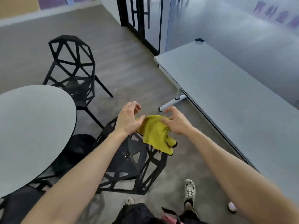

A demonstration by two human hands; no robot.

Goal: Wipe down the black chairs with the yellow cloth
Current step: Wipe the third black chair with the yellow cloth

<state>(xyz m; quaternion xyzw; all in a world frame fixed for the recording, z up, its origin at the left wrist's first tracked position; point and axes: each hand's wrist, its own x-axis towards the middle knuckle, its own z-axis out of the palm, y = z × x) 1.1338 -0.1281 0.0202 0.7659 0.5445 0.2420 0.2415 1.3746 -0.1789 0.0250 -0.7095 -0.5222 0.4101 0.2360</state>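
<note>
Head view, and I have both hands out in front with the yellow cloth [155, 135] strung between them. My left hand [129, 120] pinches its left top corner with the thumb, the other fingers loosely curled above. My right hand [175, 122] nips the right top edge the same way, spare fingers spread and hooked. Neither hand is clamped hard, and blur hides exactly which fingertips do the holding. The cloth hangs bunched and crumpled below the grip, in the air, touching nothing else.

Straight under the hold sits the near black chair [129, 149], its seat just beneath the dangling corner, tucked beside the round table [32, 126] that lies left of my left hand. Beyond the left hand, well apart, stands the far black chair [77, 88]. Off to the right of the grip runs the long grey table [226, 102].

Progress call: the cloth is not on any chair right now, so no wiping stroke is under way. I read this as sorting the cloth out, spreading or refolding it, before it goes down on the near seat. I see no streaks or damp patches on either chair, so I cannot tell whether one is already done. By my judgement most of the job is ahead: near chair, then the far one.
</note>
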